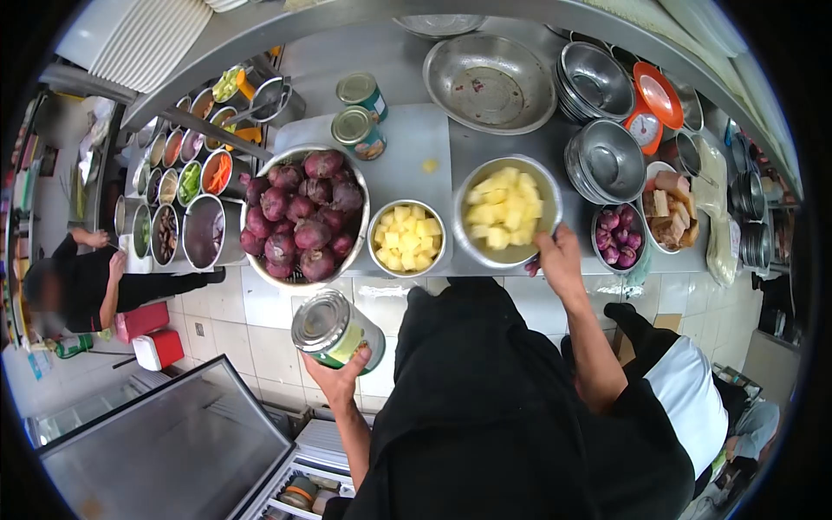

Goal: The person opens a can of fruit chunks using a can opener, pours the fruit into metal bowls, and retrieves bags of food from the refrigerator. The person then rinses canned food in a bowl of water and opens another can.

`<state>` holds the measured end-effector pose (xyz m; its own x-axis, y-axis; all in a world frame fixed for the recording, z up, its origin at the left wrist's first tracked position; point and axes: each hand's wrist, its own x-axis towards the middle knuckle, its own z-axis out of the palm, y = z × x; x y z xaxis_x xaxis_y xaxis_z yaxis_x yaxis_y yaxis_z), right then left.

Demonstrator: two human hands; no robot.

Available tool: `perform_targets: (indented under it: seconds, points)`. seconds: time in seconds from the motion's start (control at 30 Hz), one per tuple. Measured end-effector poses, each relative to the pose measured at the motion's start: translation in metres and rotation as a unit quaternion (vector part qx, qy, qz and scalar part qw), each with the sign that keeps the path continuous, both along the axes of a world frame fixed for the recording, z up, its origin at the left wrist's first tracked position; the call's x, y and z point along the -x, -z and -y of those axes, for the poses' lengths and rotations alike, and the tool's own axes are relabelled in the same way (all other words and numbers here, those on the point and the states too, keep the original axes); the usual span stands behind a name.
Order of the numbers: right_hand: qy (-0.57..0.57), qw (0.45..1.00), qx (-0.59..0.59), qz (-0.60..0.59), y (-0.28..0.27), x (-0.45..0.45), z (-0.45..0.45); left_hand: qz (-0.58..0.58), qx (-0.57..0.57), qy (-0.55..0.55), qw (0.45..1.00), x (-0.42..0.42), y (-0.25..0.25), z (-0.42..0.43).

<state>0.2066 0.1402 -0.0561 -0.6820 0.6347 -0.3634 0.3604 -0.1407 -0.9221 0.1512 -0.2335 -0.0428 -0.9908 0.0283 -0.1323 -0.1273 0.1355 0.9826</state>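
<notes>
Steel counter: bowl rim in right grip, can in left grip.

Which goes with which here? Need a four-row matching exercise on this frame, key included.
1. Left hand
2. Right hand
3. Large purple onions
4. Dial scale

A. Orange, beside stacked metal bowls
B. Holding a big can
C. Piled in a wide round container
D. At the rim of a bowl of yellow chunks

Pairs: 1-B, 2-D, 3-C, 4-A
</notes>
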Motion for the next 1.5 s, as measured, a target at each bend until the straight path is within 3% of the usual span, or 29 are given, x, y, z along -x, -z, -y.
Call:
perform_targets:
  seconds: [0.13, 0.23, 0.37, 0.5, 0.6, 0.67, 0.77, 0.8, 0.87, 1.03, 1.1, 1.13, 1.17, 1.2, 1.23, 1.33, 1.4, 1.47, 1.5]
  points:
    - [-0.136, 0.99, 0.036, -0.012, -0.038, 0.049, 0.039, 0.001, -0.006, -0.008, 1.0, -0.004, 0.003, -0.004]
    - [-0.21, 0.976, 0.032, 0.038, -0.021, 0.075, 0.059, 0.001, -0.021, -0.021, 1.0, -0.009, -0.002, -0.003]
    - [-0.216, 0.975, 0.025, 0.04, -0.006, 0.08, 0.066, 0.003, 0.009, -0.032, 0.999, -0.02, -0.009, -0.001]
    - [-0.205, 0.955, -0.208, 0.052, -0.033, 0.065, 0.058, -0.038, 0.024, 0.017, 0.999, -0.017, -0.031, -0.021]
    - [-0.337, 0.913, -0.192, -0.13, -0.08, 0.046, 0.04, -0.098, 0.059, 0.086, 0.99, -0.006, -0.052, -0.054]
    - [-0.398, 0.888, -0.045, -0.227, -0.105, 0.035, 0.045, -0.11, 0.062, 0.138, 0.982, 0.001, -0.074, -0.084]
    - [-0.487, 0.799, -0.292, -0.196, -0.143, 0.026, 0.035, -0.24, 0.097, 0.224, 0.939, 0.008, -0.073, -0.122]
    - [-0.477, 0.798, -0.315, -0.188, -0.149, 0.023, 0.032, -0.307, 0.116, 0.234, 0.915, 0.008, -0.075, -0.136]
    - [-0.477, 0.805, -0.319, -0.147, -0.147, 0.015, 0.016, -0.301, 0.107, 0.272, 0.908, -0.001, -0.073, -0.157]
    - [-0.469, 0.8, -0.347, -0.137, -0.137, 0.003, -0.021, -0.268, 0.068, 0.241, 0.93, -0.023, -0.077, -0.164]
    - [-0.441, 0.797, -0.394, -0.122, -0.131, 0.002, -0.036, -0.21, 0.049, 0.149, 0.965, -0.032, -0.06, -0.136]
    - [-0.414, 0.801, -0.417, -0.108, -0.124, 0.006, -0.042, -0.121, -0.003, 0.034, 0.992, -0.034, -0.038, -0.13]
    - [-0.387, 0.806, -0.44, -0.09, -0.114, 0.007, -0.048, -0.001, -0.108, -0.07, 0.992, -0.028, -0.015, -0.121]
    - [-0.358, 0.809, -0.462, -0.073, -0.105, 0.009, -0.054, 0.04, -0.098, -0.106, 0.989, -0.012, 0.008, -0.109]
    - [-0.348, 0.805, -0.475, -0.072, -0.098, 0.013, -0.057, 0.09, -0.044, -0.112, 0.989, 0.003, 0.021, -0.103]
    - [-0.345, 0.808, -0.475, -0.049, -0.073, 0.022, -0.067, 0.19, -0.208, -0.116, 0.952, 0.029, 0.04, -0.106]
    - [-0.362, 0.809, -0.459, -0.071, -0.056, 0.023, -0.075, 0.196, -0.209, -0.115, 0.951, 0.04, 0.07, -0.114]
    - [-0.363, 0.87, -0.307, -0.128, -0.028, 0.023, -0.081, 0.211, -0.254, -0.168, 0.929, 0.049, 0.073, -0.129]
    - [-0.378, 0.859, -0.327, -0.108, -0.03, 0.022, -0.079, 0.209, -0.257, -0.177, 0.927, 0.055, 0.08, -0.134]
